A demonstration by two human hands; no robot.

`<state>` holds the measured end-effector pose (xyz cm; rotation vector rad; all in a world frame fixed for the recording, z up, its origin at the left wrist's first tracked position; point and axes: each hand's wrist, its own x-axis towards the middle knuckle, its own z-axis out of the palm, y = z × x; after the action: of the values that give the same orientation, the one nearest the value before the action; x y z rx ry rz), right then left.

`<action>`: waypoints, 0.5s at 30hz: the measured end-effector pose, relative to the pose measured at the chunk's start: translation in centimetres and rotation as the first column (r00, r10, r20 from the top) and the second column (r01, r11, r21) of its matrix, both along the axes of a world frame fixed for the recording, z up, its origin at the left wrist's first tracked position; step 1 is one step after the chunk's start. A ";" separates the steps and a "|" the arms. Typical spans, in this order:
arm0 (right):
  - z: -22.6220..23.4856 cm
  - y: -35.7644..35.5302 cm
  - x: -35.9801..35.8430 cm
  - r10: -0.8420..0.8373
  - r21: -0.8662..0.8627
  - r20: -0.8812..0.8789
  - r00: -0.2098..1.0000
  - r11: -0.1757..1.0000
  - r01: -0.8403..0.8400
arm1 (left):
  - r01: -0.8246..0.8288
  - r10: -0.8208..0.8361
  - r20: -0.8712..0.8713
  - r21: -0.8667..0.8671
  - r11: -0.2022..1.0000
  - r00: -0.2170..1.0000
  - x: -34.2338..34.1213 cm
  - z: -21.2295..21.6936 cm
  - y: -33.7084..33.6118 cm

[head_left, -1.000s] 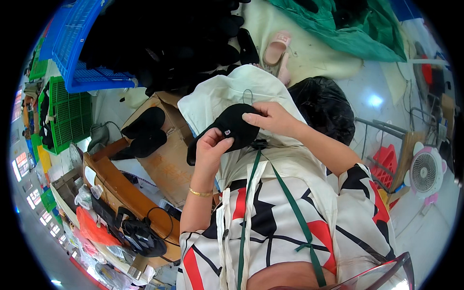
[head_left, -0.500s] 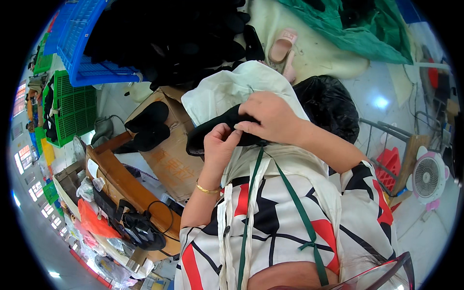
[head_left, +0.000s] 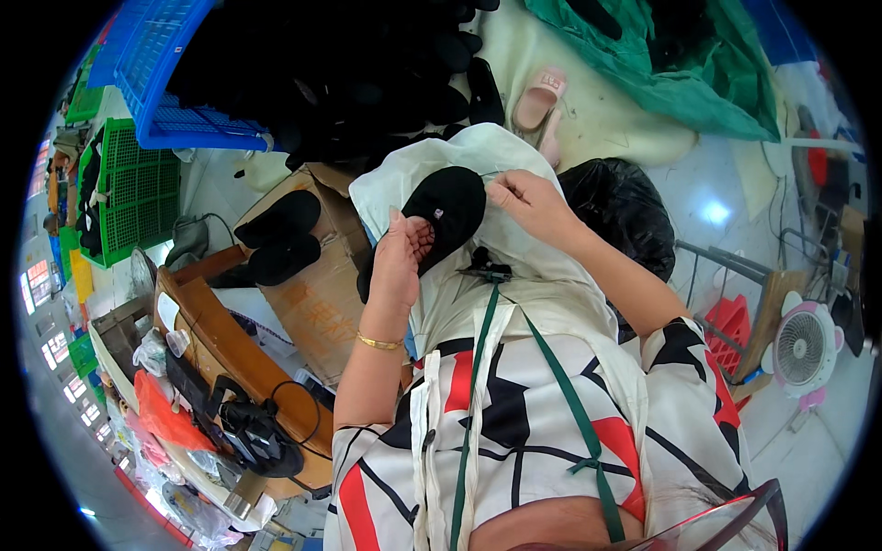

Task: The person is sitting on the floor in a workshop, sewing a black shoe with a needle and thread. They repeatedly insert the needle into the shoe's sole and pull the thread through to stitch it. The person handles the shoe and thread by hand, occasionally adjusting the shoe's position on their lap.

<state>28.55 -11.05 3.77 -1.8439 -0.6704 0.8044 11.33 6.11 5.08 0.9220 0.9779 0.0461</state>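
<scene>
A black slipper point(head_left: 455, 207) is held up over my lap by my left hand point(head_left: 400, 257), whose fingers curl at its opening. Its rounded toe points up and to the right, and a small pale mark shows on it. Just right of the toe is my right hand point(head_left: 531, 207), thumb and fingertips pressed together. Whatever may be between those fingertips is too small to make out. A small black object point(head_left: 489, 266) lies on the pale apron point(head_left: 537, 303) below the slipper.
A heap of black slippers point(head_left: 340, 73) fills the far side beside a blue crate point(head_left: 197, 124). More black slippers point(head_left: 280, 225) rest on cardboard point(head_left: 317, 303) at left, near a wooden table point(head_left: 220, 340). A black bag point(head_left: 625, 216) and a fan point(head_left: 804, 342) stand at right.
The slipper has turned from lying sideways to toe up. My right hand has come off it and moved right. The small black object on the apron now shows.
</scene>
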 end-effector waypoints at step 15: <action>1.1 -1.4 9.0 -0.240 -0.095 -0.161 0.957 0.969 0.227 | -0.067 -0.031 0.304 0.306 0.950 0.952 -0.4 4.5 -0.3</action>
<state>37.54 -12.43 4.87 -1.8544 -0.3089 0.8280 10.98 5.79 9.62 1.1578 0.6985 0.3605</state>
